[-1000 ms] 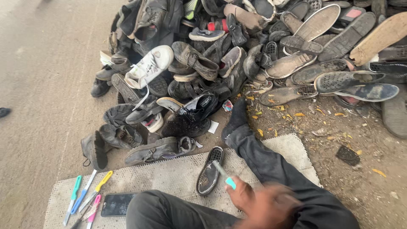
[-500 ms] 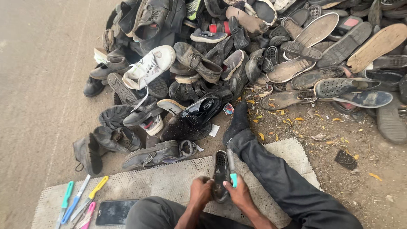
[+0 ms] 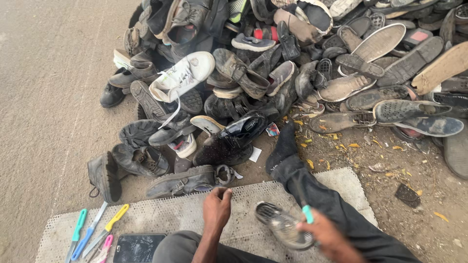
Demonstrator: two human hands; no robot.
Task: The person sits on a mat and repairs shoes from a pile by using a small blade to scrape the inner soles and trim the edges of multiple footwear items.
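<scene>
Your right hand [image 3: 326,236] is closed around a small tool with a teal handle [image 3: 307,213], fingers pinching it, and it sits right against the dark worn shoe [image 3: 282,228] that lies sole-up on the perforated grey mat [image 3: 195,214] beside your outstretched right leg [image 3: 331,204]; the shoe and hand are motion-blurred, so you cannot tell exactly where the tool's tip meets the sole. Your left hand [image 3: 217,207] holds nothing: its fingers are curled loosely and rest on the mat, near the shoe's heel end but apart from it. At the mat's left edge lie several tools in a row, a green-handled one [image 3: 77,234], a blue-handled one [image 3: 87,238], a yellow-handled one [image 3: 114,219] and a pink-handled one [image 3: 105,243], with a dark phone [image 3: 136,247] just beside them. Beyond the mat rises a large heap of old shoes [image 3: 292,73], among them a white sneaker [image 3: 183,75] and a glossy black dress shoe [image 3: 234,139], on bare ground strewn with yellow leaves [image 3: 341,146].
</scene>
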